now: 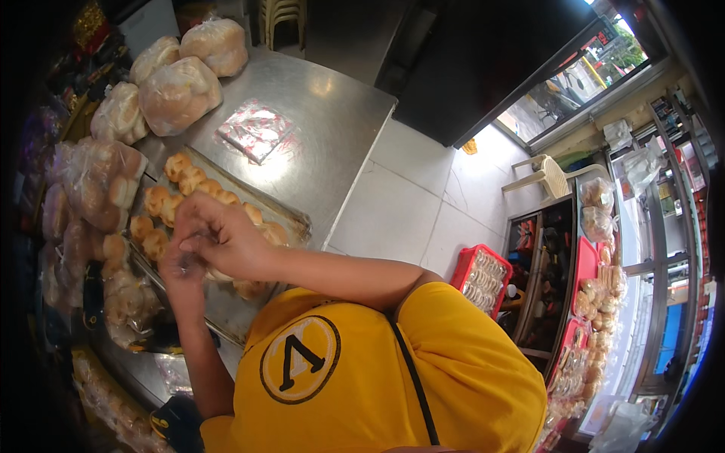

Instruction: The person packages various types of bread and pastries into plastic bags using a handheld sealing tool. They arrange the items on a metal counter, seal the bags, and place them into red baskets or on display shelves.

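My left hand (pixel 177 272) and my right hand (pixel 226 232) meet above a metal baking tray (pixel 297 218). Between them is a crumpled, glossy bit of what looks like clear plastic (pixel 188 261), blurred and mostly covered by the fingers. The right fingers are curled, with the thumb pressed towards the left hand. Golden bread rolls (pixel 192 178) sit in joined rows on the tray below, partly hidden by the hands and forearms. A flat stack of clear plastic bags with red print (pixel 255 130) lies on the steel table (pixel 323 113) beyond the tray.
Bagged loaves (pixel 180 96) crowd the table's far left, with more bagged rolls (pixel 99 181) nearer. The table edge borders a tiled floor (pixel 391 187). A red crate (pixel 481 277), a plastic chair (pixel 552 175) and a shelf with bagged bread (pixel 597 306) stand to the right.
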{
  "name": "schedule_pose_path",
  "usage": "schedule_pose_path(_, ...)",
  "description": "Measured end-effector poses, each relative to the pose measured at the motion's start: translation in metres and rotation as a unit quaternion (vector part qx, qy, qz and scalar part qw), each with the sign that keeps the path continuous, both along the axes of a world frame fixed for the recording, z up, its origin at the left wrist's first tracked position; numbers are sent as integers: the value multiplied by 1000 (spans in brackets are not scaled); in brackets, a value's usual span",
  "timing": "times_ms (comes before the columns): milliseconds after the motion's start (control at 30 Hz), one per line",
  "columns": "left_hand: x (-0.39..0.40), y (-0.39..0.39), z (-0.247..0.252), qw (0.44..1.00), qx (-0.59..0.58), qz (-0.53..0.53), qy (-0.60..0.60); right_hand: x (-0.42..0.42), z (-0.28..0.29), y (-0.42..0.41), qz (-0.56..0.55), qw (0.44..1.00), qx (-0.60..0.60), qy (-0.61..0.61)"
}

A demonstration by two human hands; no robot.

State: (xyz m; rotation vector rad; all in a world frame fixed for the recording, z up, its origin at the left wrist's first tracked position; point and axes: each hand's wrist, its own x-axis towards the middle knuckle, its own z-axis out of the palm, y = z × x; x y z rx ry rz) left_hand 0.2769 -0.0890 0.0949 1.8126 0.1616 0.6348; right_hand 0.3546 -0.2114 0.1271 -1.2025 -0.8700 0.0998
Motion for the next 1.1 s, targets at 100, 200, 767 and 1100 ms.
schedule_pose_path(100, -11, 35, -20, 989, -119, -88, -3, 10, 22, -26, -16, 993, -39, -114)
schedule_pose_path(200, -3, 4, 29, 993, 15, -107, 55, 20, -1, -45, 75, 944, -275, -167)
schedule_pose_path(767, 15, -58, 53, 918, 384, 7, -102, 35, -44, -3, 163, 982, 54, 81)
schedule_pose_path(1100, -54, 17, 39, 801, 590, 1, -95, 33, -49, 0, 162, 833, -89, 521)
